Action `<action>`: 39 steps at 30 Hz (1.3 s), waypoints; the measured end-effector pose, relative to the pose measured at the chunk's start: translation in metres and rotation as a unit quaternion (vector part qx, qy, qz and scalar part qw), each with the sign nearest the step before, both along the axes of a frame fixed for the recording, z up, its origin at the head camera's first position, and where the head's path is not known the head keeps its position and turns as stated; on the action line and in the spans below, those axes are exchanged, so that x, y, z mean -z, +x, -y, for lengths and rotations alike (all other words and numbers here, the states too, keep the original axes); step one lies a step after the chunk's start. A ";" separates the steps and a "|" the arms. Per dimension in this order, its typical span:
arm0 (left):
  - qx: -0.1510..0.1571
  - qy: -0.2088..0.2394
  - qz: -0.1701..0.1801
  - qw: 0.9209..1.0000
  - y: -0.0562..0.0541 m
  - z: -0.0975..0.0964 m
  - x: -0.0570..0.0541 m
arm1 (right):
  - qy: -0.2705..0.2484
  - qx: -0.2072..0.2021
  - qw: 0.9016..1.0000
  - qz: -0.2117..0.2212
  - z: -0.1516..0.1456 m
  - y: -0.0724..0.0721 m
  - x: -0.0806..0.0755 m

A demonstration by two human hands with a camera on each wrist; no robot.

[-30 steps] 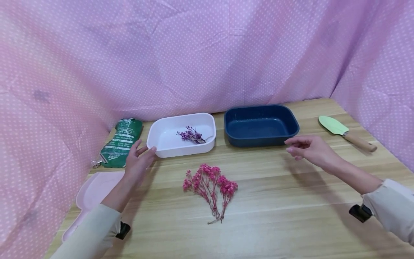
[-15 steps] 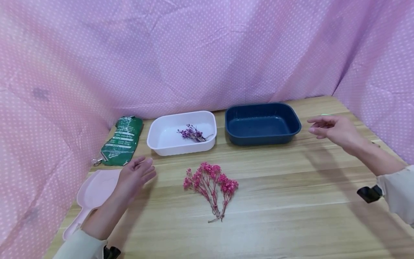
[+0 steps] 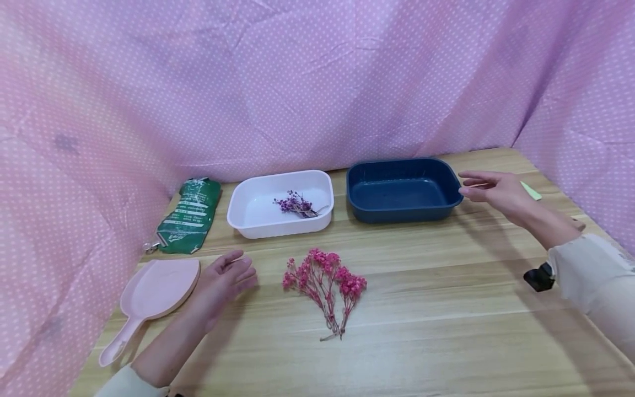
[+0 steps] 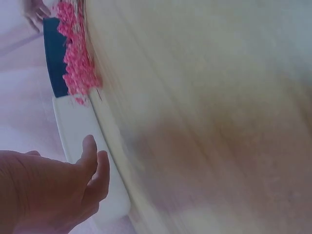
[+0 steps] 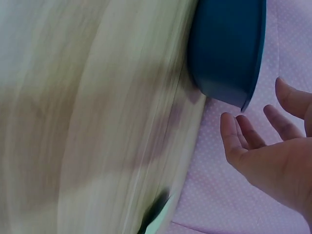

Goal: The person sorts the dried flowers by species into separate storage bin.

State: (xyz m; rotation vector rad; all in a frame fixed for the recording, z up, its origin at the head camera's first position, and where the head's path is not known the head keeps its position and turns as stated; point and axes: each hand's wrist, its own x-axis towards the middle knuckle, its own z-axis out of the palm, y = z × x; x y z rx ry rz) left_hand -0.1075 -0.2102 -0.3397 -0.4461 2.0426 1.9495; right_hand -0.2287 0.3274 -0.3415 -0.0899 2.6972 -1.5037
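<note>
My left hand (image 3: 223, 284) hovers over the table with loosely bent fingers and holds nothing. It is between a pale pink scoop-shaped dustpan (image 3: 159, 286) and a bunch of pink dried flowers (image 3: 324, 275). My right hand (image 3: 501, 193) has its fingertips right at the right-hand rim of a dark blue rectangular basin (image 3: 403, 215), thumb and fingers spread apart. In the right wrist view the fingers (image 5: 231, 136) show just beyond the basin's end (image 5: 224, 53). A white basin (image 3: 283, 228) stands to the left of the blue one, with small purple dried flowers (image 3: 297, 204) inside.
At the back left lies a green printed pouch (image 3: 190, 215) with a metal clip. Behind my right hand a light green trowel blade (image 3: 531, 191) is partly hidden, its wooden handle (image 3: 577, 224) peeking out. A pink dotted curtain (image 3: 317, 82) encloses the table.
My left hand has left the white basin's near left corner and come nearer, then rightward. My right hand swung right, away from the blue basin, then back to its right rim.
</note>
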 end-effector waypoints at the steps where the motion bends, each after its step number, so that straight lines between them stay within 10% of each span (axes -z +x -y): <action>1: 0.002 0.003 0.000 1.000 0.002 -0.002 0.000 | -0.001 -0.002 1.000 0.001 0.001 -0.001 0.001; 23: 0.010 0.007 0.030 0.999 0.023 -0.019 0.010 | 0.034 -0.033 0.998 0.051 0.008 -0.003 0.009; 31: 0.111 0.036 0.072 0.991 0.030 -0.034 0.023 | 0.042 -0.038 0.996 0.066 0.006 -0.005 0.007; 39: 0.090 -0.049 0.058 0.993 0.023 -0.064 0.026 | 0.047 -0.036 0.996 0.061 0.009 -0.006 0.004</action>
